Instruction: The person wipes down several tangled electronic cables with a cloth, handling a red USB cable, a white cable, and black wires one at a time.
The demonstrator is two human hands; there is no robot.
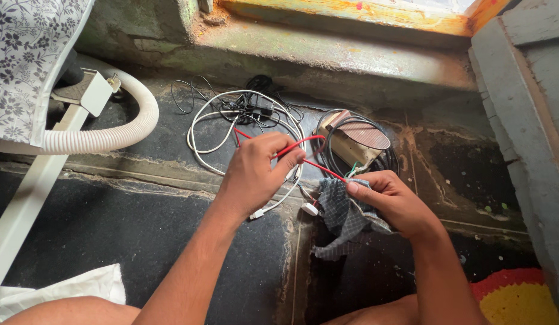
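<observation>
Floor [141, 222] dark stone (cracked), cables [243, 120] below window ledge [327, 51].

you're on a worn home floor [141, 222]: peeling painted sill [352, 18], floral cloth [20, 60], corrugated hose [105, 138], woven rug [520, 298] at its corner.

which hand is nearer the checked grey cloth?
Right. The right hand grips the checked grey cloth directly, fingers wrapped over its top. The left hand is up and to the left, clear of the cloth, pinching the red wire.
</observation>
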